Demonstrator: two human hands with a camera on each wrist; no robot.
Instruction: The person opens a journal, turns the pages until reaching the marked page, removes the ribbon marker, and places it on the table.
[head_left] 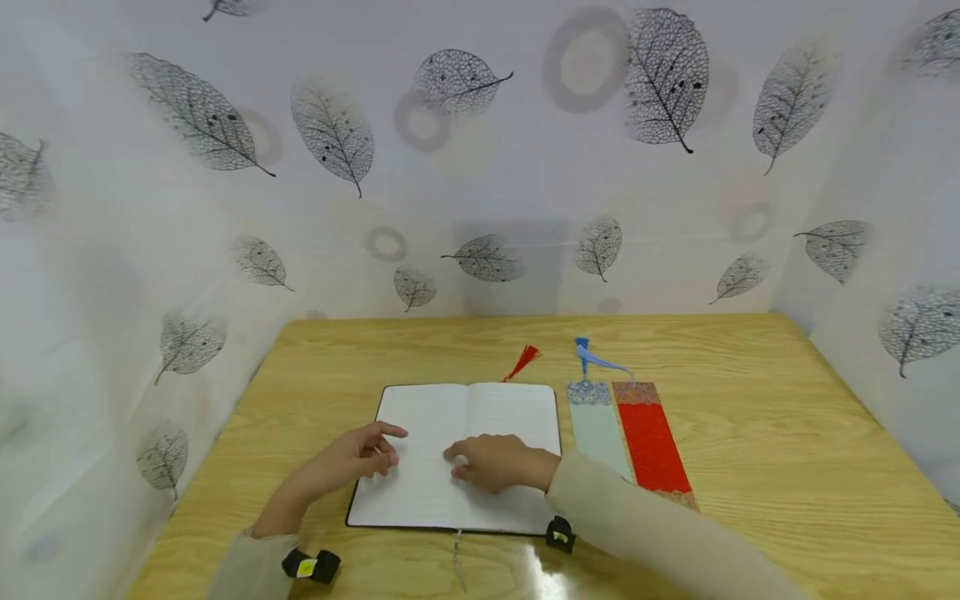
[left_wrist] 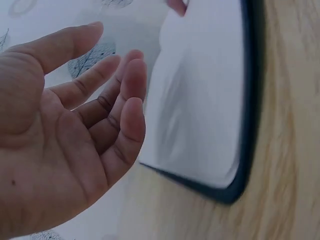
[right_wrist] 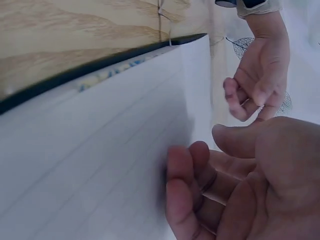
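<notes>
An open notebook (head_left: 416, 496) with lined white pages and a dark cover lies flat on the table. Over its left edge hovers my left hand (head_left: 348, 460), palm turned inward, fingers loosely bent and holding nothing. My right hand (head_left: 491, 462) is over the right page near the centre fold. Its fingers are loosely bent, with nothing between them; in the right wrist view the fingertips (right_wrist: 179, 162) are at the page surface, and I cannot tell whether they touch. A red tassel (head_left: 522, 363) sticks out past the notebook's top edge; what it hangs from is hidden.
Right of the notebook lie a pale green bookmark (head_left: 600, 429) and a red bookmark (head_left: 654, 446), with blue tassels (head_left: 582, 358) above them. A thin ribbon (head_left: 458, 562) trails from the notebook's lower edge. Leaf-printed cloth (head_left: 517, 183) surrounds the wooden table (head_left: 765, 450).
</notes>
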